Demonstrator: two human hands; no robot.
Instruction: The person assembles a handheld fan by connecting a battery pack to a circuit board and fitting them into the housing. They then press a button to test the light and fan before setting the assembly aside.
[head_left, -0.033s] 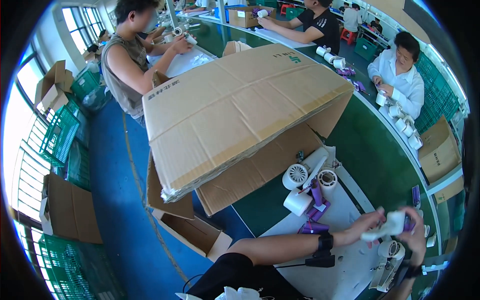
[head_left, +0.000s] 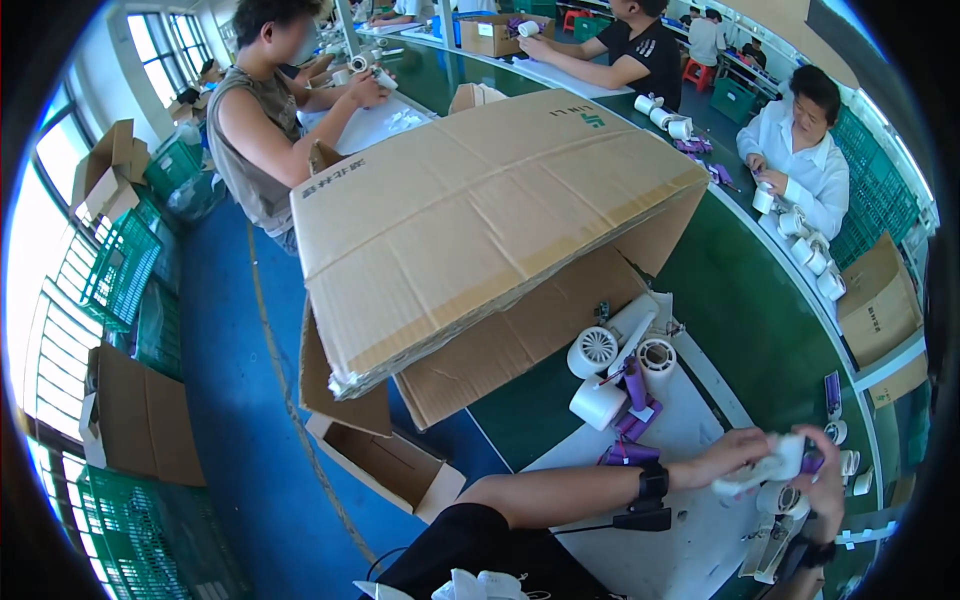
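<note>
Over the right part of the white work surface, my left hand (head_left: pixel 735 454) and my right hand (head_left: pixel 824 484) both grip a white plastic fan housing (head_left: pixel 788 458), with a round head and a handle slightly blurred by motion. A bit of purple shows by my right fingers; its kind I cannot make out. Just below lie an open fan housing with a round grille (head_left: pixel 776 497) and long half shells (head_left: pixel 765 548). Left of my hands is a pile of white fan heads (head_left: pixel 597 350) and purple-wrapped battery cells (head_left: pixel 630 454).
A large cardboard box (head_left: pixel 480 220) stands tilted on the green bench, its opening toward me. Several finished-looking white fan parts (head_left: pixel 800 250) line the right edge near a person in white (head_left: pixel 805 150). Green crates (head_left: pixel 120 270) and a carton (head_left: pixel 145 415) stand along the left.
The white fan housing has dropped slightly and tilted. My left fingers have closed in on it, and my right hand has shifted a little. The head view has moved slightly.
</note>
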